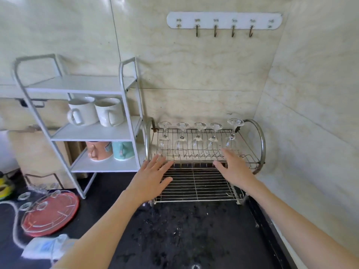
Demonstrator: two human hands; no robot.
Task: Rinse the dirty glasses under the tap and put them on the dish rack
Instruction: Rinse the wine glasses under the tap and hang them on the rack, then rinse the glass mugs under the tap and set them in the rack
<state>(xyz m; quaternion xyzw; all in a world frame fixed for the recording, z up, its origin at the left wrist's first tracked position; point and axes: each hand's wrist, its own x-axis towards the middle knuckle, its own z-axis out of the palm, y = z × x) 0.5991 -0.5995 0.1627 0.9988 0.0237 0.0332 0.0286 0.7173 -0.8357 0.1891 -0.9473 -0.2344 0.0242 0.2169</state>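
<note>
Both empty: left hand (153, 177) and right hand (234, 167) spread flat, fingers straight, over the dish rack (260, 140) front edge; contact unclear. Five glasses (198, 138) stand upside down on its upper tier.

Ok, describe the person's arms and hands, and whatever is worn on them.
Both forearms are bare as far as the picture shows: no sleeves in view. The left hand and right hand wear no gloves, and no rings, watch or bracelet show.

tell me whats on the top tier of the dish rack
Five stemmed glasses stand upside down in a row on the dish rack. Both hands hide part of its front edge.
</note>
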